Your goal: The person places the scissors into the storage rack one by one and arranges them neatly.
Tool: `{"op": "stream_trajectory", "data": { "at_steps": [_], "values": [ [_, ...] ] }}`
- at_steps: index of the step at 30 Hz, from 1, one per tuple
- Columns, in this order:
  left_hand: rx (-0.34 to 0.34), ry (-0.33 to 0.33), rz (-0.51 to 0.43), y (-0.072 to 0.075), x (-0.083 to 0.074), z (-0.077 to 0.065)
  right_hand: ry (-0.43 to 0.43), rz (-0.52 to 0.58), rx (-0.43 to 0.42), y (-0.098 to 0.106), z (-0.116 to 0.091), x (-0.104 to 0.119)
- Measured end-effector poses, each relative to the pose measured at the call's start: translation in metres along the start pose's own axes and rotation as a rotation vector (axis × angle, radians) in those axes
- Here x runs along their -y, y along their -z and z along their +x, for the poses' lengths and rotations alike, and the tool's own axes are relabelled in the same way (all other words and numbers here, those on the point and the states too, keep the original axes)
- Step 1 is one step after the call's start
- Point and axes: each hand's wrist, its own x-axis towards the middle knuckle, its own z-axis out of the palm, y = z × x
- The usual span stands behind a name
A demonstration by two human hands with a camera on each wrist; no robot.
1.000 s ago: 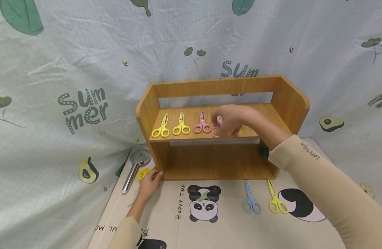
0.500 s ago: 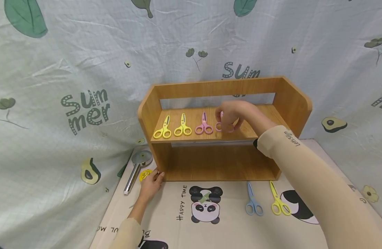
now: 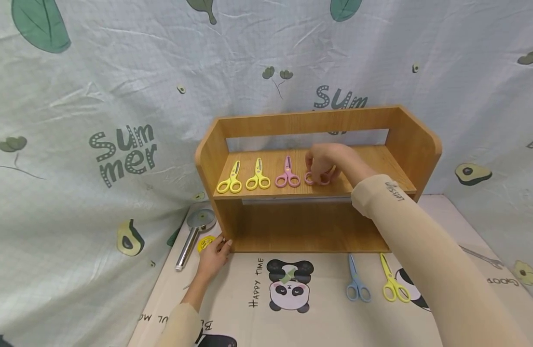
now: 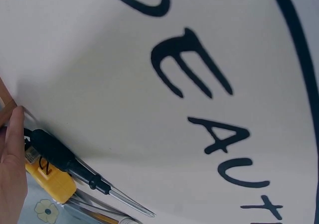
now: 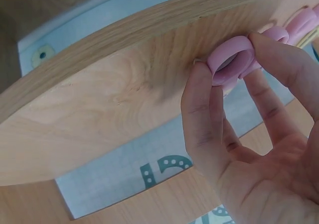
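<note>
My right hand [image 3: 324, 161] pinches a handle loop of a pair of pink scissors [image 3: 308, 178] on the upper board of a wooden shelf [image 3: 305, 226]. In the right wrist view, thumb and fingers sit on opposite sides of the pink loop [image 5: 231, 46]; the blades are mostly hidden. Left of it lie another pair of pink scissors [image 3: 288, 176] and two yellow pairs, the nearer being the yellow scissors [image 3: 258, 175]; all have blades pointing back. My left hand [image 3: 211, 260] holds the shelf's lower left corner with thumb and finger; its other fingers are hidden.
Blue scissors [image 3: 355, 282] and yellow scissors [image 3: 392, 282] lie before the shelf. Left of it are a magnifying glass [image 3: 188, 248] and a round yellow object [image 3: 205, 242]. A black-handled screwdriver [image 4: 55, 149] shows near my left hand. A wrench [image 3: 483, 257] lies far right.
My right hand has shifted the pink scissors slightly to the right and back along the upper board. The left hand stays at the shelf's corner. The head view has drifted a little.
</note>
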Motion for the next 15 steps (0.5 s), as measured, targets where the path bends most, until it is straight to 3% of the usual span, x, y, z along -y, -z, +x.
{"op": "stream_trajectory", "data": {
  "at_steps": [15],
  "values": [
    [0.003, -0.003, 0.022, -0.0010, 0.0008, -0.0001, -0.052, -0.064, 0.017, 0.0017, 0.0046, 0.0027]
  ]
}}
